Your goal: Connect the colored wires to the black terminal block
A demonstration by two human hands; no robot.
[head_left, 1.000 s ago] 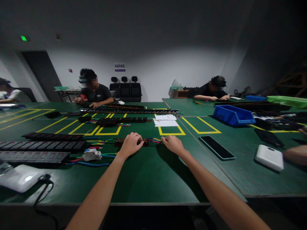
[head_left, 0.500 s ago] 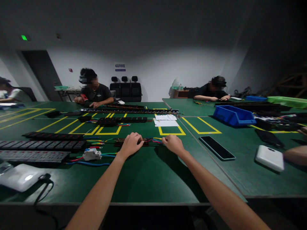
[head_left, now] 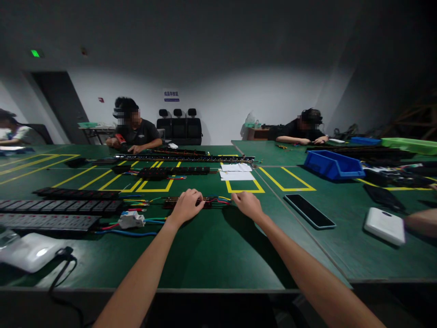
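Note:
My left hand [head_left: 187,206] is curled over a short dark strip [head_left: 168,202] with brassy lines along it, pressing it to the table. Out of the strip's right end run red, blue and yellow wires [head_left: 221,199]. At their far tips my right hand [head_left: 248,205] is closed in a pinch; its fingertips are partly hidden. Just left of the strip lie loose wire ends from several black power strips [head_left: 68,206]. Nearer to me a white block-shaped part [head_left: 131,219] sits on blue and green cables.
On the green table [head_left: 218,259], a phone [head_left: 310,211], a white box-like device [head_left: 384,225] and a blue bin [head_left: 332,165] stand to the right. White papers [head_left: 236,172] lie ahead. A white device [head_left: 32,253] with a black cord is at left. Co-workers sit across the table; another person's arm [head_left: 421,222] enters at right.
Almost nothing differs. My right hand has shifted very slightly at the wire tips, and my left hand stays on the strip.

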